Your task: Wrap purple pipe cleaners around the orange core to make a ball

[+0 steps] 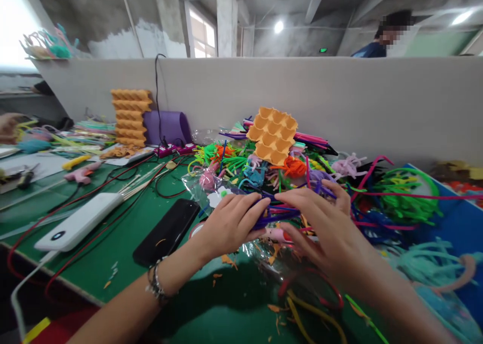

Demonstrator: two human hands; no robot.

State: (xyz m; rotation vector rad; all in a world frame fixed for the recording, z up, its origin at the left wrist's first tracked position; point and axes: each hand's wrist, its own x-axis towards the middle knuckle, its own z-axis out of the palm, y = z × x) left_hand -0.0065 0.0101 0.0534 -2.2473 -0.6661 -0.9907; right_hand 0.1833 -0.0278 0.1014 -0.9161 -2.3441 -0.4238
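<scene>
My left hand [234, 216] is closed, thumb below and fingers above, on a bundle of dark purple pipe cleaners [281, 214]. Close beside it, my right hand [324, 218] is over the same strands with its fingers spread and thumb apart; whether it touches them is unclear. A pink glue gun-like piece [277, 234] lies under the hands, partly hidden. Behind them rises a heap of coloured pipe cleaners, with an orange egg-tray piece [274, 135] on top. Clear plastic wrapping [256, 251] lies beneath the hands.
A black phone [166, 232] and a white power bank [79, 222] with cables lie left on the green table [204, 309]. Pink glue gun [82, 174], purple sheet [168, 126] and egg-tray stack [131, 117] stand further back. Blue bin [462, 228] is right. A person [381, 37] is beyond the partition [339, 92].
</scene>
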